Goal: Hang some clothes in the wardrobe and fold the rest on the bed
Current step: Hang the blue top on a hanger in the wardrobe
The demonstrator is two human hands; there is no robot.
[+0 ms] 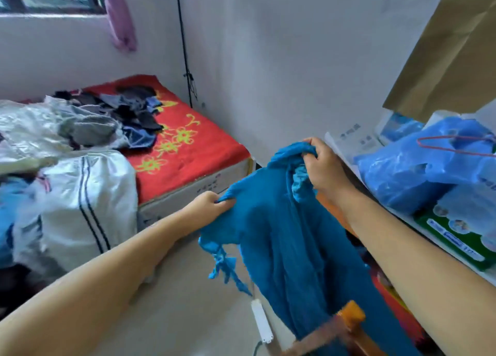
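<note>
A teal blue garment (284,237) hangs in the air in front of me, its lower part draping down toward the floor. My left hand (212,204) pinches its left shoulder edge. My right hand (322,165) grips the bunched collar part higher up and to the right. The bed (188,146) with a red flowered cover stands at the left against the wall. A heap of dark and grey clothes (118,117) lies on it. A red wire hanger (456,145) rests on a blue plastic bag at the right.
A white sack (88,205) with dark stripes leans against the bed's near end. A shelf at the right carries a blue plastic bag (418,173) and boxes. A white power strip (261,320) lies on the floor. An orange wooden piece (351,318) sticks up at bottom centre.
</note>
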